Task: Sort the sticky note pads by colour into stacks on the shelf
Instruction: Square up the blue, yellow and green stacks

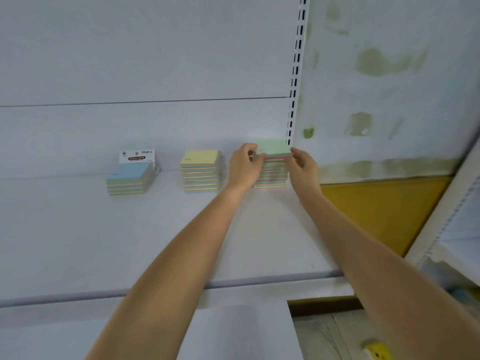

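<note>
- A white shelf point(155, 229) holds three stacks of sticky note pads, set in a row near the back panel and standing apart from one another.
- On the left, a short blue-topped stack point(128, 179) with a printed header card behind it.
- In the middle, a taller yellow-topped stack point(200, 171).
- On the right, the tallest, a green-topped stack point(272, 165), near the slotted upright.
- The left hand point(245, 165) and right hand point(302, 163) flank this stack, fingers curled around the top green pad point(274, 148), apparently seating it.
- Sorting seems nearly finished: no loose pads show on the shelf; any left elsewhere cannot be told.
</note>
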Available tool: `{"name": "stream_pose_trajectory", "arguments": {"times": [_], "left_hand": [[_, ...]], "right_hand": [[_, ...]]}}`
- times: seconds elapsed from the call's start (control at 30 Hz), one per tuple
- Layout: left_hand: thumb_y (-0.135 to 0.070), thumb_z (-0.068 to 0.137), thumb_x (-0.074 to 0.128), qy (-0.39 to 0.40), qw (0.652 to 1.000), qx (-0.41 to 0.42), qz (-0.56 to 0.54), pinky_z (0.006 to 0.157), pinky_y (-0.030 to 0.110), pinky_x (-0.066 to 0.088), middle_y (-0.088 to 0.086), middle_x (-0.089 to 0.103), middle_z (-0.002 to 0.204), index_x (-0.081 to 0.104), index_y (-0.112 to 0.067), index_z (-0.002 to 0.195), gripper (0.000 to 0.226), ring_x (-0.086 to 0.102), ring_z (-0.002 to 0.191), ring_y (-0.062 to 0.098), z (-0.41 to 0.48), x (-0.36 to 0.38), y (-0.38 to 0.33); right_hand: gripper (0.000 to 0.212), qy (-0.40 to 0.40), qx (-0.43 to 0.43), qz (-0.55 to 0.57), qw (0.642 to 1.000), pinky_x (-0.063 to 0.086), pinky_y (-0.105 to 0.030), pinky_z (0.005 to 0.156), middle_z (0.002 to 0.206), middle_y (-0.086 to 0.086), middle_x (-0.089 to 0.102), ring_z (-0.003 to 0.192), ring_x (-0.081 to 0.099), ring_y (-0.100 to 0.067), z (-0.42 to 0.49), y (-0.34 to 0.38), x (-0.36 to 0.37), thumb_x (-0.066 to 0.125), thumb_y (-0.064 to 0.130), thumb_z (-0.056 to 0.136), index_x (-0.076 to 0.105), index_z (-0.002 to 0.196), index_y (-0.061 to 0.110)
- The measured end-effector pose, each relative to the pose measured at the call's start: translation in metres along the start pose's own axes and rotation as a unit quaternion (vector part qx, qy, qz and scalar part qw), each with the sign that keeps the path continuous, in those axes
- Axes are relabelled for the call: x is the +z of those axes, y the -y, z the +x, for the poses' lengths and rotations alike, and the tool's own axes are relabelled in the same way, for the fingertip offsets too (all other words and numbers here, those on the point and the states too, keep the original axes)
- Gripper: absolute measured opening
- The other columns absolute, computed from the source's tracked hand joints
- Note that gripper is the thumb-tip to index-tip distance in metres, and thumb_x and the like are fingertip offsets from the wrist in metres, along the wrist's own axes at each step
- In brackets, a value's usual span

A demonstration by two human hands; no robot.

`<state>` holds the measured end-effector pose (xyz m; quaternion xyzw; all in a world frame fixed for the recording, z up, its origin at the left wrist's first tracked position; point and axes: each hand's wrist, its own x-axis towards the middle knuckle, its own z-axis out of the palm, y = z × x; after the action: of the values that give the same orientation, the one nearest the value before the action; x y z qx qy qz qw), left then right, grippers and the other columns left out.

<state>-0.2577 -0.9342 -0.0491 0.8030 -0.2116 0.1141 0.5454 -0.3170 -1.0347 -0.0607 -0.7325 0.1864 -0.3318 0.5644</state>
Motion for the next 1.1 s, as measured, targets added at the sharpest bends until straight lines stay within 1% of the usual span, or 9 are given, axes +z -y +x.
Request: {"name": "stream_pose_trajectory", "arguments": {"times": [0.1, 0.27, 0.43, 0.5, 0.6, 0.67, 0.8, 0.93, 1.1], "left_hand": [[-0.012, 0.087, 0.059, -0.023, 0.999, -0.013, -0.039, 0.078, 0.01, 0.037, 0.015, 0.063, 0.12, 0.057, 0.001, 0.117, 0.033, 0.059, 0.11, 0.025, 0.002, 0.006, 0.007], [-0.007, 0.08, 0.067, -0.004, 0.999, 0.017, -0.046, 0.07, -0.004, 0.036, 0.006, 0.059, 0.116, 0.055, -0.001, 0.12, 0.042, 0.053, 0.101, 0.012, -0.002, 0.003, 0.015], [-0.006, 0.081, 0.066, 0.007, 0.999, 0.052, 0.004, 0.079, 0.005, 0.035, 0.018, 0.06, 0.12, 0.056, -0.004, 0.122, 0.042, 0.058, 0.111, 0.026, -0.001, 0.002, 0.024], [-0.005, 0.082, 0.065, 0.002, 0.998, 0.06, 0.006, 0.083, 0.009, 0.038, 0.018, 0.062, 0.118, 0.057, -0.004, 0.121, 0.04, 0.06, 0.108, 0.027, -0.002, 0.001, 0.024], [-0.003, 0.082, 0.064, -0.002, 0.997, 0.072, 0.014, 0.091, 0.019, 0.041, 0.017, 0.065, 0.115, 0.059, -0.003, 0.119, 0.038, 0.062, 0.105, 0.028, -0.002, -0.001, 0.022], [-0.004, 0.082, 0.064, -0.005, 0.997, 0.072, 0.007, 0.092, 0.019, 0.042, 0.016, 0.066, 0.115, 0.059, -0.004, 0.119, 0.037, 0.063, 0.105, 0.027, -0.003, -0.002, 0.022], [-0.011, 0.086, 0.061, -0.014, 0.998, 0.061, -0.024, 0.082, 0.01, 0.041, 0.015, 0.067, 0.113, 0.061, -0.003, 0.116, 0.031, 0.063, 0.102, 0.024, -0.004, -0.002, 0.02], [-0.009, 0.087, 0.059, -0.012, 0.998, 0.045, -0.047, 0.091, 0.031, 0.051, 0.018, 0.066, 0.11, 0.06, -0.003, 0.116, 0.03, 0.063, 0.1, 0.025, -0.001, -0.003, 0.019], [-0.012, 0.086, 0.06, -0.019, 0.997, 0.009, -0.072, 0.092, 0.034, 0.051, 0.013, 0.066, 0.106, 0.057, -0.004, 0.117, 0.032, 0.061, 0.091, 0.016, -0.001, -0.003, 0.021]], "right_hand": [[0.036, -0.009, 0.021, 0.035, 0.999, 0.047, -0.03, 0.096, 0.118, -0.01, 0.063, 0.101, 0.057, -0.015, 0.008, -0.004, 0.004, 0.054, 0.018, 0.088, 0.055, 0.123, 0.008], [0.034, -0.038, 0.041, 0.069, 0.996, 0.044, -0.023, 0.085, 0.119, -0.008, 0.063, 0.097, 0.055, -0.013, 0.017, -0.005, 0.011, 0.05, 0.017, 0.091, 0.056, 0.123, 0.008], [0.037, -0.01, 0.001, 0.043, 0.999, 0.049, -0.037, 0.095, 0.115, -0.003, 0.06, 0.106, 0.056, -0.017, 0.006, -0.016, 0.016, 0.047, 0.009, 0.087, 0.051, 0.124, 0.01], [0.046, 0.006, -0.021, 0.005, 1.0, 0.046, -0.032, 0.098, 0.124, -0.007, 0.058, 0.111, 0.054, -0.017, 0.007, -0.021, 0.011, 0.048, 0.005, 0.086, 0.046, 0.131, 0.008], [0.043, 0.002, -0.049, -0.03, 0.998, 0.042, -0.021, 0.093, 0.124, -0.008, 0.059, 0.102, 0.053, -0.011, 0.006, -0.024, 0.006, 0.047, 0.002, 0.088, 0.047, 0.131, 0.007], [0.042, 0.0, -0.055, -0.029, 0.998, 0.041, -0.02, 0.091, 0.124, -0.008, 0.06, 0.101, 0.052, -0.01, 0.006, -0.024, 0.007, 0.047, 0.002, 0.089, 0.048, 0.131, 0.007], [0.041, -0.003, -0.055, -0.017, 0.998, 0.044, -0.024, 0.095, 0.125, -0.01, 0.06, 0.102, 0.054, -0.011, 0.007, -0.023, 0.006, 0.048, 0.008, 0.09, 0.048, 0.131, 0.005], [0.036, -0.011, -0.069, -0.026, 0.997, 0.044, -0.023, 0.094, 0.123, -0.009, 0.061, 0.101, 0.053, -0.01, 0.007, -0.024, 0.006, 0.047, 0.01, 0.092, 0.051, 0.128, 0.005], [0.034, -0.028, -0.069, -0.034, 0.997, 0.046, -0.032, 0.099, 0.121, -0.007, 0.062, 0.106, 0.057, -0.015, 0.008, -0.024, 0.007, 0.048, 0.011, 0.091, 0.054, 0.125, 0.009]]}}
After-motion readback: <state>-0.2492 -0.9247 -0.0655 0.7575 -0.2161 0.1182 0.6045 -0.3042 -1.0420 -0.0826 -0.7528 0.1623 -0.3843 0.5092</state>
